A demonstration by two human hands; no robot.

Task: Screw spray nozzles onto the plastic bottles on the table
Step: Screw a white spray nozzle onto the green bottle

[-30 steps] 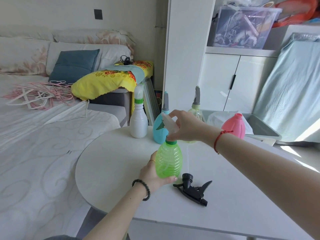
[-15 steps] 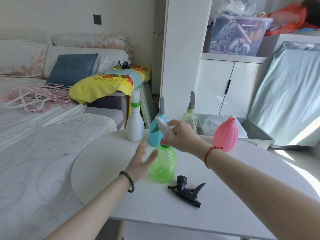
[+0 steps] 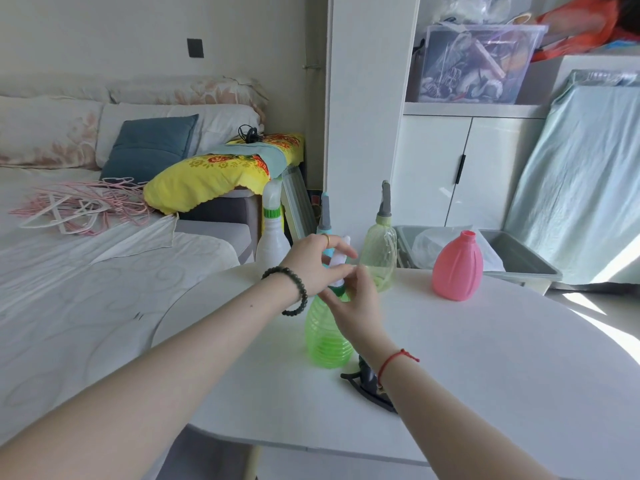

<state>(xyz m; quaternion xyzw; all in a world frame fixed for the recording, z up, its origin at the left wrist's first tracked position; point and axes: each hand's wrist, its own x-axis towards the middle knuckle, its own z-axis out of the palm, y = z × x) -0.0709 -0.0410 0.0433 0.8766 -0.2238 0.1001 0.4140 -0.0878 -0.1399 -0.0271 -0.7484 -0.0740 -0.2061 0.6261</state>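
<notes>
A green ribbed bottle (image 3: 325,337) stands upright on the white round table (image 3: 485,375). A white spray nozzle (image 3: 338,263) with a green collar sits on its neck. My left hand (image 3: 313,263) grips the nozzle head from the left. My right hand (image 3: 353,301) holds the collar at the bottle's neck from the right. A black spray nozzle (image 3: 369,388) lies loose on the table, partly hidden by my right wrist. A pink bottle (image 3: 457,268) without a nozzle stands at the back right.
Three bottles with nozzles stand at the table's far edge: a white one (image 3: 272,237), a blue one (image 3: 325,216) mostly behind my hands, and a pale green one (image 3: 379,251). A grey bin (image 3: 526,258) sits behind the table. A bed lies to the left.
My left hand let go of the green bottle's body and rose to the nozzle head. My right hand slid down from the nozzle head to the collar.
</notes>
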